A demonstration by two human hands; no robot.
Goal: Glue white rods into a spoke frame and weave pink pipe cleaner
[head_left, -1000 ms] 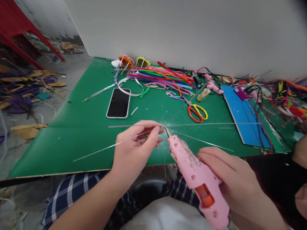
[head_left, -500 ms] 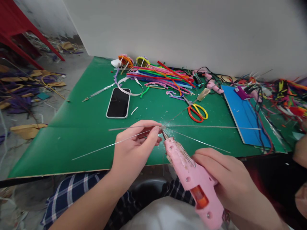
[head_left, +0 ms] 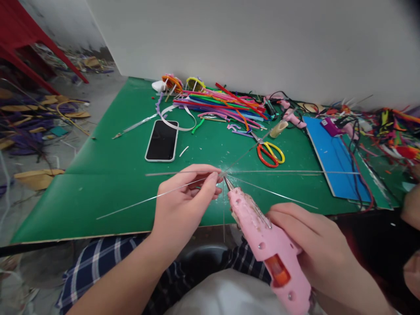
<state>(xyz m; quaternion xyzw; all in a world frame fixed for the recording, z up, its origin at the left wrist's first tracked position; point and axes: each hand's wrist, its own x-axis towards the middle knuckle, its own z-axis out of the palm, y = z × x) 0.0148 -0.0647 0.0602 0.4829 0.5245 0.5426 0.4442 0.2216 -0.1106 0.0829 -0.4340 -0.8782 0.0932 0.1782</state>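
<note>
My left hand (head_left: 188,192) pinches thin, straight wires (head_left: 272,191) close to where they cross, with several arms fanning outward in a star shape above the table. Wrapped around a pink hot glue gun (head_left: 256,227), my right hand (head_left: 315,240) holds it from the right side. Its metal nozzle (head_left: 227,183) points up and left at the crossing of the wires, by my left fingertips. Whether the nozzle touches the wires is too small to tell. My right fingers are partly hidden behind the gun's body.
On the green table (head_left: 114,183) lie a phone (head_left: 162,141), scissors (head_left: 271,154) with red and yellow handles, a heap of coloured pipe cleaners (head_left: 223,103) and a blue board (head_left: 334,157). Cables tangle at the right. Another person's arm (head_left: 411,214) shows at the right edge.
The glue gun and my right hand have shifted slightly right. The wires have tilted a little, while my left hand keeps its pinch in nearly the same place.
</note>
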